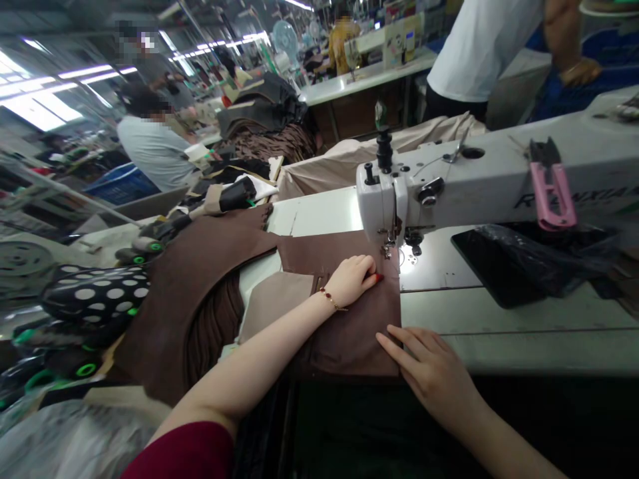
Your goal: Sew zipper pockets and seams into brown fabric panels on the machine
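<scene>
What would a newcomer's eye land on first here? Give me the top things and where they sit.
The white industrial sewing machine dominates the right side, with pink thread snips hanging on its arm. Just in front of its needle, the left hand, wearing a bracelet, and the right hand rest on a brown fabric panel. At far left, a black bundle with white dots catches the eye.
</scene>
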A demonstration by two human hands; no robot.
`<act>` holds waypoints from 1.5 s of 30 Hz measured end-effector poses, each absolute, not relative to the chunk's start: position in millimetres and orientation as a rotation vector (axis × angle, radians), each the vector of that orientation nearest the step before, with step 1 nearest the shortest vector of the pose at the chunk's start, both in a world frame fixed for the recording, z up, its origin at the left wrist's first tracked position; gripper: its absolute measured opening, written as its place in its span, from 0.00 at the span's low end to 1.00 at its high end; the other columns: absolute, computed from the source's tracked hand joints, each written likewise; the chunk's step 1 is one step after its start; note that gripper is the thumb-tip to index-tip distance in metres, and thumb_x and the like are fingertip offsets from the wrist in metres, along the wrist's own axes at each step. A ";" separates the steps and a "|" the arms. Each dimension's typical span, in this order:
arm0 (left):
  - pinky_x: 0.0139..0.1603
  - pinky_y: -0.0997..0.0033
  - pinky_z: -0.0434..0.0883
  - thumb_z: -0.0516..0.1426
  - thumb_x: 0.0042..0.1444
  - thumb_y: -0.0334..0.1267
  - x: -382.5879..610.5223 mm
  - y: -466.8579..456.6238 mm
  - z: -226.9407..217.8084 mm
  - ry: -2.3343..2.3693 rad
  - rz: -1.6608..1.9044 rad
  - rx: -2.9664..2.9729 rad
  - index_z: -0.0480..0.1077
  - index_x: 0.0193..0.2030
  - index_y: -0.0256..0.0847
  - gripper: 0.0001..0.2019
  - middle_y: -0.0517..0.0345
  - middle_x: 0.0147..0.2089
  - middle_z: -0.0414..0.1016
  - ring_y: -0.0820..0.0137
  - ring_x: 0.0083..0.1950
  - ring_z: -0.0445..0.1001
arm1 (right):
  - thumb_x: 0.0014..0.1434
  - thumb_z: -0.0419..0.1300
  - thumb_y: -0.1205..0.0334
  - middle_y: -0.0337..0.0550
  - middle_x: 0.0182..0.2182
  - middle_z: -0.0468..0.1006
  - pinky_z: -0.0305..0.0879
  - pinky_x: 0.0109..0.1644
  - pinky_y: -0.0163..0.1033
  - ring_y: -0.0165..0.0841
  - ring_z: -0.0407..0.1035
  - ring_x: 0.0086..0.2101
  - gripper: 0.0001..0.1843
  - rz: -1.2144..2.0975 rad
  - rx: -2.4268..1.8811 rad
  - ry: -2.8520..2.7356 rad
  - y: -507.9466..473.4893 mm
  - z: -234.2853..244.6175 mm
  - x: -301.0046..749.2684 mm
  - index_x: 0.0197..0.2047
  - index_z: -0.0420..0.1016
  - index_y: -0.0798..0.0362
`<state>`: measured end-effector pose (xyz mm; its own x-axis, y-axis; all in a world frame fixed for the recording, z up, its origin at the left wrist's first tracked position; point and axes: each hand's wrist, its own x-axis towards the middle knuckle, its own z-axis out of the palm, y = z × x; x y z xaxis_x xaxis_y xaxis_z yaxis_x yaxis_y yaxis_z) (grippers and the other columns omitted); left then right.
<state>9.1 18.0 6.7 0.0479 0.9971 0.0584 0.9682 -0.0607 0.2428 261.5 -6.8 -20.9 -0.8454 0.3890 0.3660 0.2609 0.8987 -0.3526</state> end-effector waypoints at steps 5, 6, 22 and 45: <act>0.44 0.66 0.65 0.54 0.65 0.42 0.8 16.5 -2.0 2.053 0.360 2.141 0.64 0.38 0.41 0.08 0.57 0.38 0.70 0.66 0.42 0.69 | 0.63 0.54 0.70 0.41 0.57 0.73 0.64 0.54 0.46 0.38 0.67 0.50 0.26 0.438 -0.418 -2.647 -0.2 -28.7 257.5 0.64 0.66 0.46; 0.44 0.67 0.65 0.54 0.65 0.42 -0.8 15.8 -1.9 2.047 0.362 2.137 0.64 0.37 0.41 0.08 0.57 0.38 0.70 0.66 0.41 0.69 | 0.63 0.54 0.70 0.41 0.58 0.73 0.64 0.54 0.46 0.38 0.67 0.50 0.27 0.453 -0.406 -2.651 0.6 -29.1 257.1 0.64 0.66 0.45; 0.41 0.68 0.65 0.55 0.64 0.40 -4.8 21.0 -0.1 2.004 0.350 2.125 0.63 0.34 0.41 0.08 0.59 0.36 0.69 0.67 0.38 0.69 | 0.63 0.54 0.70 0.40 0.60 0.71 0.63 0.54 0.46 0.36 0.66 0.48 0.28 0.512 -0.414 -2.618 1.6 -30.4 257.6 0.65 0.64 0.46; 0.70 0.62 0.59 0.47 0.68 0.34 11.0 -24.5 5.9 1.654 0.275 2.448 0.63 0.64 0.46 0.19 0.55 0.67 0.62 0.65 0.67 0.60 | 0.60 0.54 0.72 0.38 0.59 0.72 0.63 0.52 0.49 0.39 0.65 0.48 0.30 0.546 -0.430 -2.751 5.2 -21.8 255.9 0.64 0.64 0.44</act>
